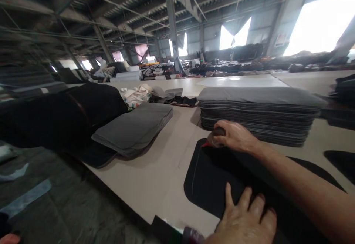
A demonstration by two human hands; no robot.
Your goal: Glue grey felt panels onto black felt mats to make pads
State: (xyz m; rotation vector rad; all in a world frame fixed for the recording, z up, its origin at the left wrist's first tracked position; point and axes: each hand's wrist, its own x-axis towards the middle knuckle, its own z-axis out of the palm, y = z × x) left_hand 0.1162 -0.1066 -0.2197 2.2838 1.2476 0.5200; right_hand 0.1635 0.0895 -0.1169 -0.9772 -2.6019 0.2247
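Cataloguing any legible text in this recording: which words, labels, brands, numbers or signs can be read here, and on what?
No text can be read in this picture.
Wall sign, far back at right: too small and blurred to read.
Black flat piece: a pale line shows, no lettering visible.

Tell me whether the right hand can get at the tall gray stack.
Probably yes: the right hand is close to the tall gray stack, with nothing visible between them. That hand grips a red-tipped tool, though, so it would likely have to let go first.
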